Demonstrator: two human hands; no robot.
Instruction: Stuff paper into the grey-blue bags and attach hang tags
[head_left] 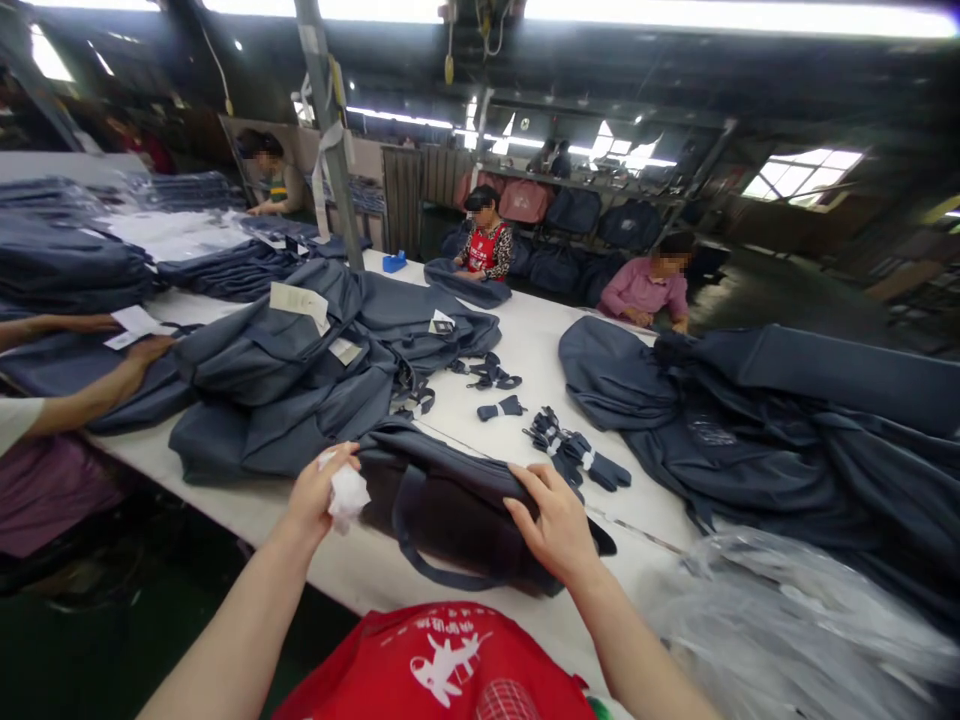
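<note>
A navy blue fabric bag (457,510) stands on the table right in front of me, its strap handle (420,555) hanging down the near side. My left hand (324,492) is closed around a crumpled white wad (349,495), paper or thin cloth, and its fingertips touch the bag's left top corner. At the right end of the top edge, my right hand (553,520) grips the fabric, thumb on the near side and fingers over the top. Just behind the bag lie bundled navy straps (585,460) with white bands.
More navy bags are heaped at left (300,370) and right (787,400) on the white table (525,350). Clear plastic bags (787,620) lie at the near right. A co-worker's hands (142,355) hold white paper at far left. Other people work across the table.
</note>
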